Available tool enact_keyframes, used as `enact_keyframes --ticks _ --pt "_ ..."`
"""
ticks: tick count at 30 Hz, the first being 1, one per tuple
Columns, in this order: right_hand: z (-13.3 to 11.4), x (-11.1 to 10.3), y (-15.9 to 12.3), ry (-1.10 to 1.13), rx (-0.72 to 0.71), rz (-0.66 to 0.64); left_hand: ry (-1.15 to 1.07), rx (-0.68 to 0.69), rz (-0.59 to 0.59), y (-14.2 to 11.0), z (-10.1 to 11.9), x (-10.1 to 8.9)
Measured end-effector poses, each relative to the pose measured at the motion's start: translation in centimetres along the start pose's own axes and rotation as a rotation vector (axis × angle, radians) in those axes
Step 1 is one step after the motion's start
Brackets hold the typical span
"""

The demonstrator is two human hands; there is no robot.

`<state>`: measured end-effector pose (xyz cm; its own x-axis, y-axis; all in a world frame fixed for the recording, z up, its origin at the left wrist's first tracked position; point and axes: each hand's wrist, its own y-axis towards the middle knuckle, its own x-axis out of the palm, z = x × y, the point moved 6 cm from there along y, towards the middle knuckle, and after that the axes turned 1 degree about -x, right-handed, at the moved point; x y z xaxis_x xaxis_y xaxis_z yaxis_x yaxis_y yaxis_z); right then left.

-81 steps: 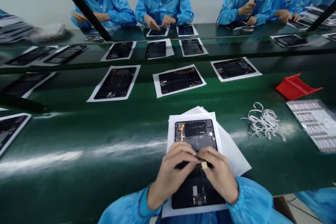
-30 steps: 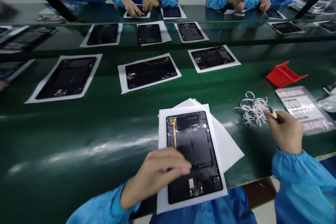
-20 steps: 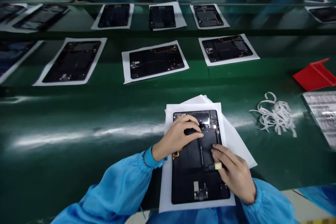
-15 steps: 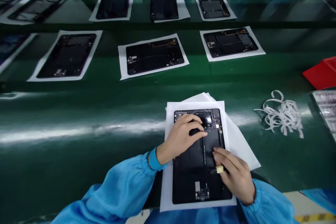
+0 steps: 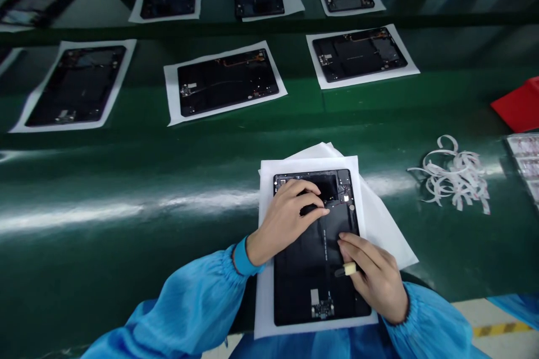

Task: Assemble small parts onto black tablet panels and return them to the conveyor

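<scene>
1. Directly below the camera, at six o'clock on the green table [image 5: 126, 224], an opened tablet [image 5: 320, 269] lies back-side up on a white sheet [image 5: 264, 314], with more loose sheets [image 5: 379, 224] fanned out beneath; the paper likely keeps its face off the table.
2. The left hand [image 5: 284, 221] rests on the tablet's upper part, its grip pressed together on a small dark piece at the twelve o'clock end, apparently seating it.
3. The right hand [image 5: 377, 283] sits on the tablet's three o'clock edge, steadying it; its grip pinches a small cream-tipped tool [image 5: 348, 269], though what the tool is cannot be told.
4. At two o'clock lies a heap of white strips [image 5: 455, 179], within easy reach of the right hand.
5. Past it, at three o'clock, a clear compartment tray [image 5: 526, 162] holds rows of small parts, too blurred to name; a red bin [image 5: 517, 109] sits behind it, contents hidden.
6. Toward twelve o'clock, other tablets [image 5: 227, 81] lie singly on sheets in rows.
</scene>
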<state>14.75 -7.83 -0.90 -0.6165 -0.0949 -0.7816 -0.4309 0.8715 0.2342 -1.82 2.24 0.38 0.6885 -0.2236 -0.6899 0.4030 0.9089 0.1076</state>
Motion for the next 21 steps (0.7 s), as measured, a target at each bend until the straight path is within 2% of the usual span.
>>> enact_keyframes --ticks 6,11,14,18,21 --pt "-2.2 -1.5 -0.1 -0.123 -0.088 0.040 0.003 -0.022 0.023 -0.2 0.0 -0.2" --pt "-4.5 -1.1 -0.9 -0.166 -0.255 -0.113 0.005 -0.036 0.022 -0.5 -0.2 -0.1" --pt "-3.8 -0.7 1.0 -0.190 -0.222 -0.143 -0.101 -0.073 0.078 -0.5 -0.1 -0.5" --pt "-2.6 -0.1 5.0 -0.231 -0.109 -0.115 -0.213 -0.140 0.233 -0.2 -0.7 -2.8" --pt "-2.7 -0.7 6.6 -0.233 -0.092 -0.067 -0.074 -0.185 0.384 0.5 -4.1 -7.1"
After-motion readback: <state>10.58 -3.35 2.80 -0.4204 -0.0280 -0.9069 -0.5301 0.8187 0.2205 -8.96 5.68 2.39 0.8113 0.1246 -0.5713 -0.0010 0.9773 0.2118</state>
